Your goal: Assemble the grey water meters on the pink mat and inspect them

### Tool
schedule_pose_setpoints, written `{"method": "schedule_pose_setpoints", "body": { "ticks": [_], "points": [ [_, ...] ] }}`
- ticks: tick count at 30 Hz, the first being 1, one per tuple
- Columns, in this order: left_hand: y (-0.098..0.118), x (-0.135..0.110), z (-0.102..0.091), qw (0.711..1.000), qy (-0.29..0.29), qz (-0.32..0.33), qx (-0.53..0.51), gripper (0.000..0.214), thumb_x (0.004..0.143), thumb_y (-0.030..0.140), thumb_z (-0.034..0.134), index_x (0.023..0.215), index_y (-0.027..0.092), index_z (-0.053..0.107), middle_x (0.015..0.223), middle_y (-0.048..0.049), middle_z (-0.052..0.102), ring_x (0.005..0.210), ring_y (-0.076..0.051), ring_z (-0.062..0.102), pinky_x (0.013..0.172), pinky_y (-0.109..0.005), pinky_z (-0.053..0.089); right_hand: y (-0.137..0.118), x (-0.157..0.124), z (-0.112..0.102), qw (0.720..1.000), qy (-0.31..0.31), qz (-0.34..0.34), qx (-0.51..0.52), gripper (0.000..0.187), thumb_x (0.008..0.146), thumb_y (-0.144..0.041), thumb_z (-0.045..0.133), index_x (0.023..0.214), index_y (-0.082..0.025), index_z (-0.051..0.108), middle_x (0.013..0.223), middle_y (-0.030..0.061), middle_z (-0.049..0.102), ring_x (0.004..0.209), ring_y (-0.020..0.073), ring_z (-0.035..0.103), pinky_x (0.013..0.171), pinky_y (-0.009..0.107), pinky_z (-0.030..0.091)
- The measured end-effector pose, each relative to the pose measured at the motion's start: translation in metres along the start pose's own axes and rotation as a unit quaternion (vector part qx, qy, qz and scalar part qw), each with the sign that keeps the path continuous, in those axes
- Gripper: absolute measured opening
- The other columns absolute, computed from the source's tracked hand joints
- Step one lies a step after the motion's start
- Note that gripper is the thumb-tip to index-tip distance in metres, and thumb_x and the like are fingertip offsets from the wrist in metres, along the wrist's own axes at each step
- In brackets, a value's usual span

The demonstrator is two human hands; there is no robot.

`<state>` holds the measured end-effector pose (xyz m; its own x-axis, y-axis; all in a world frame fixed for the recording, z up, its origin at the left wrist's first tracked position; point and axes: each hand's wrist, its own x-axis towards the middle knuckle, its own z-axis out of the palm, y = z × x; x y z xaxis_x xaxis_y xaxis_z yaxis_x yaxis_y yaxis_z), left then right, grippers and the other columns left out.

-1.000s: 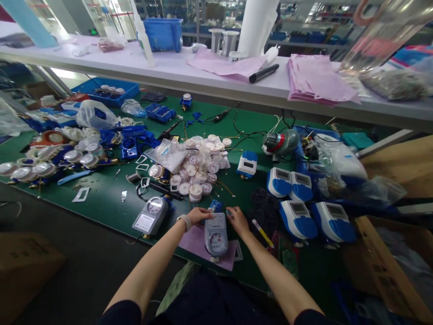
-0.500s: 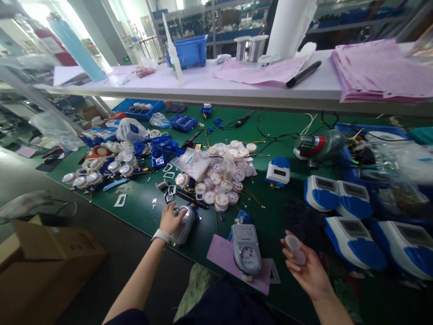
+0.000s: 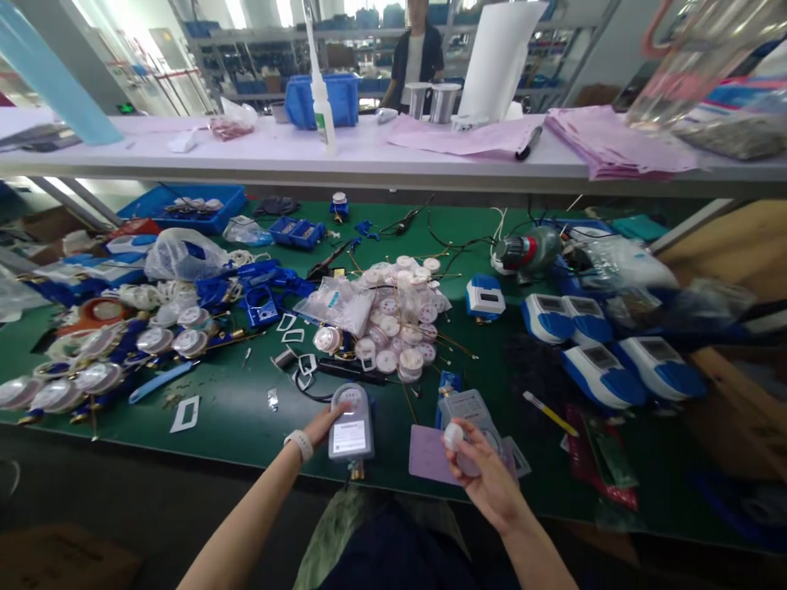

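My left hand (image 3: 325, 424) has its fingers over the upper left side of a grey water meter (image 3: 351, 436) with a white label and a brass fitting at its near end. The meter lies on the green bench close to the front edge. In my right hand (image 3: 492, 483) a small whitish round cap (image 3: 453, 437) is pinched at the fingertips; a second clear round piece (image 3: 468, 464) shows below it, partly hidden by the fingers. Under and behind that hand lies another grey meter (image 3: 470, 407), partly covered, beside a pink sheet (image 3: 429, 456).
Behind the meters is a heap of white round dials (image 3: 402, 319) with wires. Blue-and-white meters (image 3: 602, 373) stand at right, near a yellow-handled tool (image 3: 552, 414). Blue parts (image 3: 261, 303) and more dials crowd the left. A shelf (image 3: 369, 164) spans the back; a person (image 3: 418, 57) stands beyond.
My right hand has moved left, from beside the second meter to over it, with the round pieces still held. The meter at my left hand has turned, and its label now shows. The view has shifted.
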<state>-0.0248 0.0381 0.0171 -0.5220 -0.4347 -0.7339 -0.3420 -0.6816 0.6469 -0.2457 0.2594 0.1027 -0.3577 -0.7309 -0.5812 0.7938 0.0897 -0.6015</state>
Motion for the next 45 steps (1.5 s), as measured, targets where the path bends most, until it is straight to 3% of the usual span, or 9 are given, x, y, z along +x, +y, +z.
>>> {"method": "schedule_pose_setpoints", "body": {
  "ticks": [4,7,11,14,19,23,30,35,45],
  "points": [
    [0.000,-0.037,0.022,0.958,-0.039,-0.066,-0.275,0.054,0.086,0.058,0.045,0.109,0.010,0.054,0.091,-0.0111,0.068,0.081,-0.021,0.065,0.087,-0.036,0.047,0.026,-0.011,0.008,0.993,-0.076,-0.035,-0.077,0.056,0.061,-0.044,0.079,0.102,-0.020,0.051,0.067,-0.0010,0.058,0.053,0.0062,0.047,0.048,0.017,0.037],
    [-0.005,-0.067,0.044,0.924,-0.074,-0.085,-0.364,0.063,0.088,0.064,0.030,0.110,0.011,0.056,0.093,-0.0127,0.068,0.080,-0.024,0.065,0.079,-0.037,0.050,0.048,-0.012,0.016,0.985,-0.065,-0.063,-0.150,0.055,0.059,-0.048,0.079,0.097,-0.016,0.055,0.064,-0.0012,0.056,0.047,0.0041,0.042,0.042,0.016,0.032],
    [-0.021,-0.080,0.065,0.913,-0.056,-0.092,-0.394,0.067,0.086,0.066,0.029,0.101,0.009,0.060,0.081,-0.0116,0.067,0.066,-0.020,0.063,0.060,-0.028,0.048,0.069,-0.001,0.019,0.969,-0.087,-0.060,-0.223,0.053,0.059,-0.051,0.077,0.094,-0.014,0.061,0.070,0.0026,0.056,0.051,0.0067,0.047,0.043,0.018,0.037],
    [-0.032,-0.077,0.069,0.907,-0.033,-0.087,-0.410,0.061,0.087,0.063,0.031,0.095,0.011,0.061,0.077,-0.0084,0.067,0.064,-0.018,0.062,0.058,-0.026,0.047,0.077,0.011,0.017,0.958,-0.107,-0.097,-0.249,0.046,0.059,-0.049,0.076,0.088,-0.015,0.066,0.091,0.0054,0.051,0.055,0.0074,0.050,0.041,0.019,0.038],
    [-0.035,-0.075,0.072,0.902,-0.010,-0.073,-0.425,0.058,0.087,0.062,0.032,0.091,0.011,0.060,0.074,-0.0078,0.065,0.061,-0.018,0.061,0.056,-0.028,0.046,0.075,0.018,0.021,0.931,-0.133,-0.111,-0.322,0.041,0.064,-0.043,0.072,0.095,-0.017,0.067,0.096,0.0055,0.046,0.059,0.0081,0.050,0.037,0.018,0.038],
    [-0.032,-0.077,0.079,0.892,-0.004,-0.064,-0.448,0.057,0.088,0.061,0.031,0.095,0.011,0.059,0.077,-0.0088,0.066,0.064,-0.019,0.061,0.060,-0.028,0.047,0.066,0.016,0.030,0.923,-0.104,-0.073,-0.363,0.058,0.065,-0.051,0.070,0.108,-0.015,0.058,0.105,0.0098,0.051,0.060,0.0093,0.053,0.034,0.016,0.033],
    [-0.033,-0.079,0.089,0.890,-0.011,-0.068,-0.450,0.061,0.088,0.062,0.028,0.103,0.010,0.057,0.076,-0.0095,0.066,0.062,-0.019,0.061,0.057,-0.028,0.046,0.065,0.014,0.042,0.945,-0.066,0.017,-0.319,0.081,0.051,-0.074,0.065,0.099,-0.010,0.053,0.066,0.0019,0.054,0.047,0.0097,0.051,0.030,0.016,0.023],
    [-0.036,-0.078,0.090,0.895,-0.014,-0.071,-0.441,0.061,0.089,0.061,0.026,0.110,0.011,0.054,0.083,-0.0111,0.066,0.068,-0.021,0.062,0.064,-0.030,0.048,0.070,0.021,0.037,0.952,-0.035,-0.003,-0.306,0.067,0.043,-0.068,0.071,0.076,-0.013,0.053,0.055,-0.0021,0.050,0.040,0.0065,0.042,0.033,0.018,0.031],
    [-0.044,-0.067,0.090,0.897,-0.032,-0.061,-0.437,0.068,0.087,0.064,0.027,0.124,0.010,0.046,0.088,-0.0128,0.066,0.071,-0.022,0.063,0.068,-0.032,0.049,0.080,0.029,0.024,0.941,-0.027,-0.057,-0.334,0.062,0.050,-0.071,0.066,0.069,-0.013,0.052,0.052,-0.0015,0.045,0.040,0.0071,0.037,0.038,0.022,0.031]
  ]
}}
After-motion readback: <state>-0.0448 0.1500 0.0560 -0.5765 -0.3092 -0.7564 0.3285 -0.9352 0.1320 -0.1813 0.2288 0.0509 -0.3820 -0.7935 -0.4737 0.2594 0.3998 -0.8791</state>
